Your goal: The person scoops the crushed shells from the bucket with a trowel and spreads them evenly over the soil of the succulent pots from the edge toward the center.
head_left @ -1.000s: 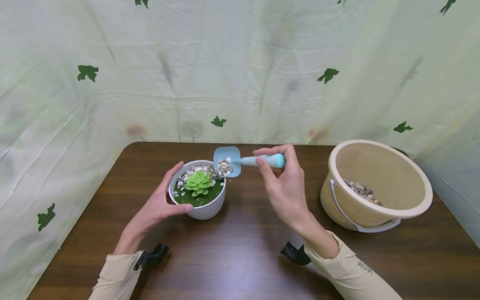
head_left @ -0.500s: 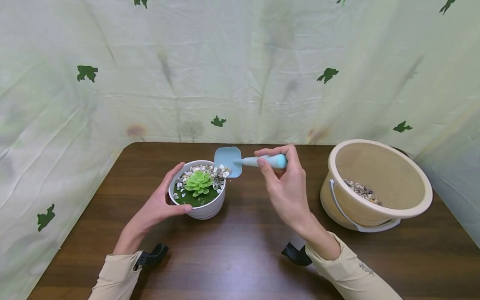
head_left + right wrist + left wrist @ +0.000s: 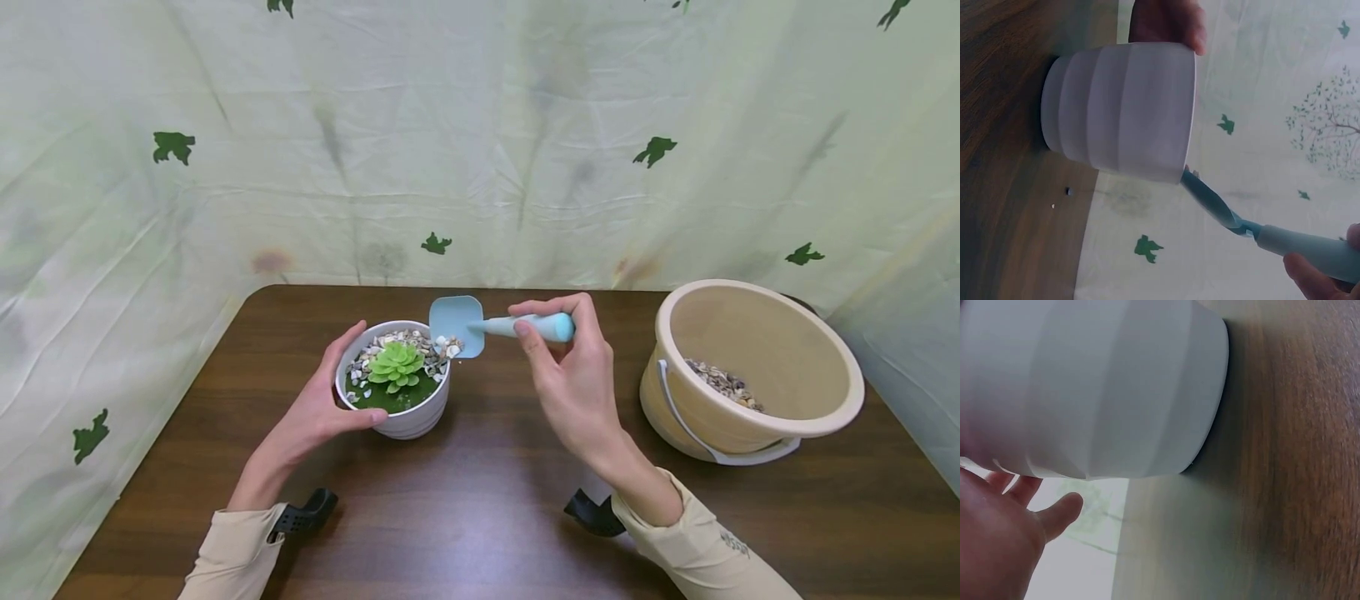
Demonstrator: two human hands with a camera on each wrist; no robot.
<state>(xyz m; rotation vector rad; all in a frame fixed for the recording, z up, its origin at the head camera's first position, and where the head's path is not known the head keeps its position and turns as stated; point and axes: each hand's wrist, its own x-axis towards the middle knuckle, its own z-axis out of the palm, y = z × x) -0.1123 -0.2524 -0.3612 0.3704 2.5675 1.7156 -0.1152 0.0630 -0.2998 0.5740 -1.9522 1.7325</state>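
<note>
While my R grip [image 3: 577, 383] pinches the light-blue trowel [image 3: 500, 326] by its handle, thumb on the near side, my L grip [image 3: 318, 410] holds the white ribbed flowerpot [image 3: 411, 423], spread wide round its L side w/ the thumb along the near rim. The pot stands upright on the wooden table [image 3: 480, 500], to the L of my R grip, so the L grip is nearer to it. Key relation, IMO: blade vs. rim. The trowel's long axis runs approx. L–R, blade end toward the pot, & slopes down from the handle; the blade's lip laps the far-R rim & looks to touch it, tho exact contact is hard to tell. A few shell pebbles [image 3: 449, 347] sit at that lip; more gravel [image 3: 411, 337] lies mainly behind & R of the green succulent [image 3: 395, 367], w/ the moss-green base [image 3: 405, 400] showing in front. The beige bucket [image 3: 768, 350], w/ small stones [image 3: 723, 382] inside, stands well apart, R of my R grip.
</note>
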